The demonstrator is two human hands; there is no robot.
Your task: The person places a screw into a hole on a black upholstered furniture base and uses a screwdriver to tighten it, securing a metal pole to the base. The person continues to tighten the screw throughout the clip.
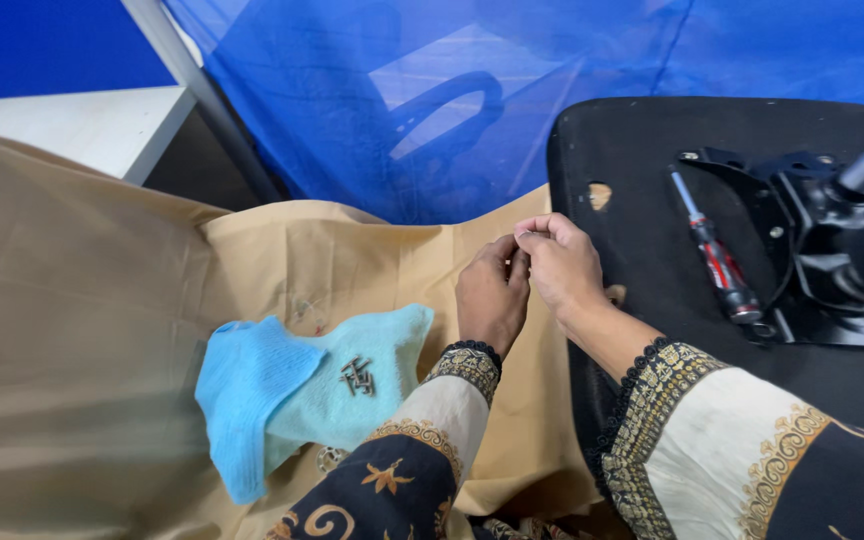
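Pinching together, left hand [492, 295] and right hand [562, 265] fingertips meet above tan cloth [102, 320]; held item too small to tell.

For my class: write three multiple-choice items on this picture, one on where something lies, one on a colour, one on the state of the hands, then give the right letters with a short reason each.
1. Where does the screwdriver lie?
A. on the black seat underside
B. on the blue cloth
C. in the left hand

2. What colour is the cloth under the small metal parts?
A. red
B. light blue
C. black

3. How are the left hand and right hand placed?
A. far apart, palms flat
B. both gripping the screwdriver
C. fingertips together over the tan sheet

Answers: 1 A, its red-and-black handle rests on the black panel beside the metal mechanism. 2 B, the folded cloth is pale blue. 3 C, the fingertips meet, pinched close; anything held between them is too small to tell.
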